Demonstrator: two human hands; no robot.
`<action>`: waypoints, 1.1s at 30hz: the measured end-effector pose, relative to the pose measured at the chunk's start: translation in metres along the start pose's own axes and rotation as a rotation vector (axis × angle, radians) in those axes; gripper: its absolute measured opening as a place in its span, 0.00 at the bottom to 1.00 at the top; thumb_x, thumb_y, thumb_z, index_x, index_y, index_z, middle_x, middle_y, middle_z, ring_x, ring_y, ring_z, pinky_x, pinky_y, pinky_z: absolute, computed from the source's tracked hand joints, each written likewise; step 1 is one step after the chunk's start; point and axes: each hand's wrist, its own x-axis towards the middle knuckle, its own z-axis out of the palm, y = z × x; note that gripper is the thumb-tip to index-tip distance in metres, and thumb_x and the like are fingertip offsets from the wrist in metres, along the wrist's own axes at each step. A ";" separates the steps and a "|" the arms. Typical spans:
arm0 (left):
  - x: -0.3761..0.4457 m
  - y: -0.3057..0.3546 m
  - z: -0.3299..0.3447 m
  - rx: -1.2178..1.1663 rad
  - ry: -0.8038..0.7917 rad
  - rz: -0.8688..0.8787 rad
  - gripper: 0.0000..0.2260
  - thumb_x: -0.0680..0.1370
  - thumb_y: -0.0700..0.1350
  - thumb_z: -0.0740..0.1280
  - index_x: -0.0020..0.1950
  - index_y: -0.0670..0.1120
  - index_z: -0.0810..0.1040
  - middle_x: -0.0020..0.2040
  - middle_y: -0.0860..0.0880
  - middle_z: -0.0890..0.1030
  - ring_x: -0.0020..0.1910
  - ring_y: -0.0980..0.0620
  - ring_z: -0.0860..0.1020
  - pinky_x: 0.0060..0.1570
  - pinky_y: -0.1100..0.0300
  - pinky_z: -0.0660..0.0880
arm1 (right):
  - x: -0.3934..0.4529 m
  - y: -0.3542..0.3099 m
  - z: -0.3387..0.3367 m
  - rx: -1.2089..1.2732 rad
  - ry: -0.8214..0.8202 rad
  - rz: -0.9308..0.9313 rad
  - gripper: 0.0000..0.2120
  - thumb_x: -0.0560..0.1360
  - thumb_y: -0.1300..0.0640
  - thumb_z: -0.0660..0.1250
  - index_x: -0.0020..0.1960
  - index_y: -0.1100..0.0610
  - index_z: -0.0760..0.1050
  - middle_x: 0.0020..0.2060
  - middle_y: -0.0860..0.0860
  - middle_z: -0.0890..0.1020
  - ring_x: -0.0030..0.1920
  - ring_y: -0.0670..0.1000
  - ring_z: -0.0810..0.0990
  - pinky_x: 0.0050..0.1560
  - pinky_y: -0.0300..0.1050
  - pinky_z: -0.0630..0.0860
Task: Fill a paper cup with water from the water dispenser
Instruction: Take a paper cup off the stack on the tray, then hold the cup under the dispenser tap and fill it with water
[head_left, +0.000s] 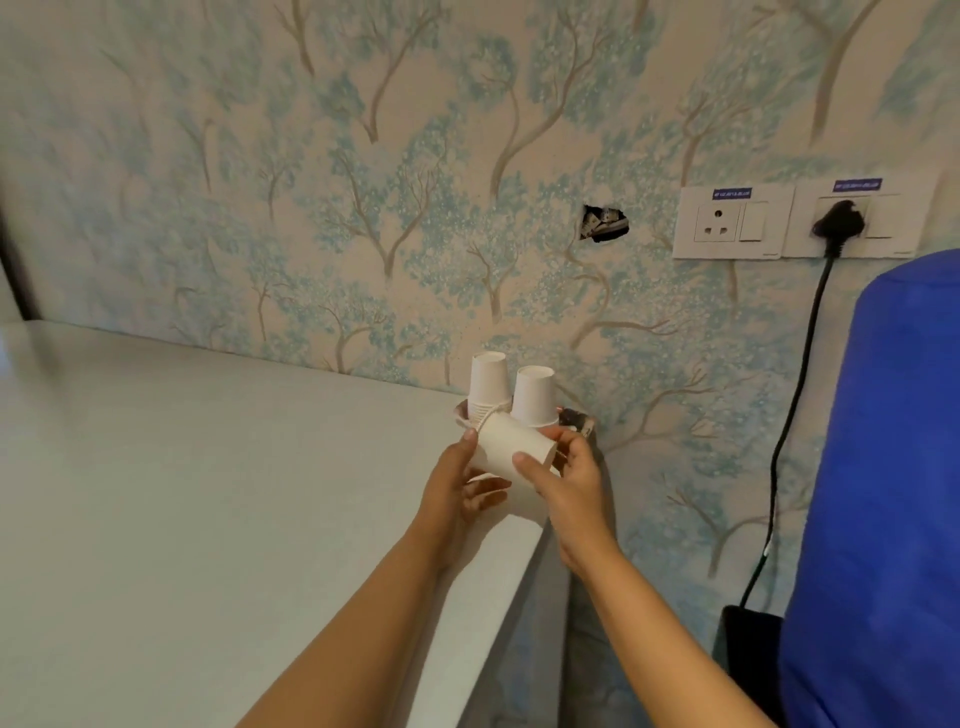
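A white paper cup (511, 444) lies sideways in the air between both hands, over the far right corner of the pale counter (208, 493). My left hand (460, 491) holds its rim end from below. My right hand (563, 480) grips its base end with thumb and fingers. Just behind, two upside-down stacks of white paper cups (488, 384) (535, 395) stand on the counter corner. The blue water bottle of the dispenser (893, 493) fills the right edge; its taps are out of view.
Tree-patterned wallpaper runs behind the counter, with a small hole (602, 223). Wall sockets (732, 221) sit upper right; a black plug and cable (800, 415) hang down beside the blue bottle. A gap separates counter and dispenser.
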 end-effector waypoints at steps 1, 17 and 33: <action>-0.008 -0.001 -0.002 -0.001 0.005 0.002 0.22 0.72 0.60 0.65 0.62 0.51 0.74 0.58 0.38 0.79 0.52 0.42 0.79 0.48 0.51 0.77 | -0.008 0.001 0.000 -0.025 -0.039 -0.042 0.18 0.68 0.66 0.71 0.50 0.49 0.71 0.54 0.55 0.77 0.53 0.52 0.77 0.47 0.43 0.76; -0.193 0.022 -0.020 0.276 -0.091 0.202 0.26 0.65 0.57 0.71 0.62 0.54 0.71 0.56 0.43 0.78 0.55 0.45 0.78 0.56 0.48 0.77 | -0.204 -0.042 0.021 -0.399 -0.012 0.024 0.30 0.62 0.55 0.77 0.59 0.52 0.68 0.48 0.46 0.79 0.49 0.46 0.79 0.44 0.37 0.77; -0.200 0.019 -0.006 1.261 -0.407 0.393 0.19 0.77 0.56 0.63 0.63 0.47 0.74 0.54 0.47 0.81 0.52 0.48 0.77 0.52 0.56 0.70 | -0.347 -0.044 -0.098 -0.266 0.343 0.061 0.31 0.61 0.67 0.77 0.57 0.49 0.67 0.48 0.43 0.76 0.48 0.43 0.76 0.44 0.36 0.74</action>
